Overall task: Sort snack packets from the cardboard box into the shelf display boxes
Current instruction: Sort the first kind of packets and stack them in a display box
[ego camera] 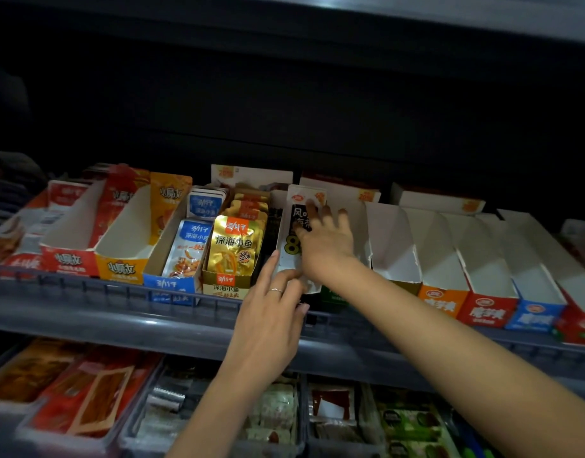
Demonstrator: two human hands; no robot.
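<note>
Packet point(291, 223) stands upright; right hand point(327, 247), fingers spread, presses it back to seat it; left hand point(268, 320) touches its base, grip unclear.

Head camera faces the dim shelf point(86, 312) from close, probably tilted slightly downward.

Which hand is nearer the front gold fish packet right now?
Left. The left hand sits just right of the gold packet, index fingertip near its box. The right hand is farther right, fingers on the black-and-white package.
</note>
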